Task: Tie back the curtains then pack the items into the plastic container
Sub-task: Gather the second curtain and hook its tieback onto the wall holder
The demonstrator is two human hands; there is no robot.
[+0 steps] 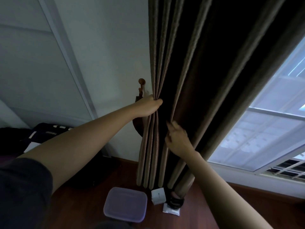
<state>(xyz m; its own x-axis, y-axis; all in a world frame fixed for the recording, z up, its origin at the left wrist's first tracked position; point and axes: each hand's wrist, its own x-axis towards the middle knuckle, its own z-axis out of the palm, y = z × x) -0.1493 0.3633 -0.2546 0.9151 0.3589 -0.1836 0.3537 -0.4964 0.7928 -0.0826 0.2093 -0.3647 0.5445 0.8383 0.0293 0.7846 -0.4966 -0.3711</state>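
Note:
A dark brown pleated curtain [198,71] hangs from the top of the view down to the floor. My left hand [149,105] is closed around several bunched folds at the curtain's left edge, just below a wooden wall hook [141,81]. A dark tie-back band [138,123] hangs from the hook behind my wrist. My right hand [177,139] pinches a fold lower down and to the right. On the floor stand a plastic container with a purple lid [125,204], a small white box [158,195], a black item [175,202] and a white packet [171,212].
A bright window [267,129] with a white frame fills the right side. A white wall [102,55] lies left of the curtain. Dark bags and cloth [33,136] sit at the left on the reddish wooden floor [85,204].

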